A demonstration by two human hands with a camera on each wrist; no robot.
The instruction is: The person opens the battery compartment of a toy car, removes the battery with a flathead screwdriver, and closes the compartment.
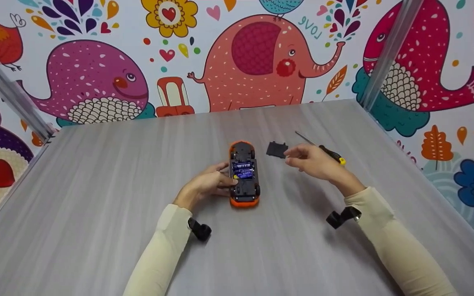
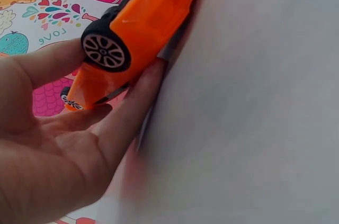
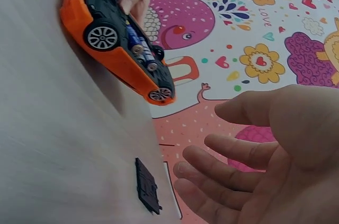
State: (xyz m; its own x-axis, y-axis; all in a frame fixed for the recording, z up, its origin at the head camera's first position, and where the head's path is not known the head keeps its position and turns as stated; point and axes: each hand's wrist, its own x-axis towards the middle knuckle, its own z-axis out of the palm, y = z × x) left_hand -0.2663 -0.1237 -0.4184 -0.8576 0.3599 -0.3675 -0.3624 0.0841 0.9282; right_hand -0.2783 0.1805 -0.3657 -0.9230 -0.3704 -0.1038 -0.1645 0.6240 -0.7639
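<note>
An orange toy car (image 1: 245, 192) lies upside down on the table, its dark underside facing up. Blue-purple batteries (image 1: 243, 166) show in its uncovered battery compartment. My left hand (image 1: 207, 183) grips the car from its left side, thumb on the underside; in the left wrist view its fingers reach beneath the orange body (image 2: 151, 17). To the right of the car lies a black battery cover (image 1: 276, 150), flat on the table. Beside that cover hovers my right hand (image 1: 313, 161), fingers loosely bent and holding nothing; the right wrist view shows a gap between them and the cover (image 3: 147, 187).
A screwdriver (image 1: 331, 153) with a black and yellow handle lies behind the right hand, its shaft pointing to the back left. The grey table (image 1: 109, 197) meets a wall (image 1: 126, 24) printed with cartoon animals. Metal posts (image 1: 389, 57) stand at the back corners.
</note>
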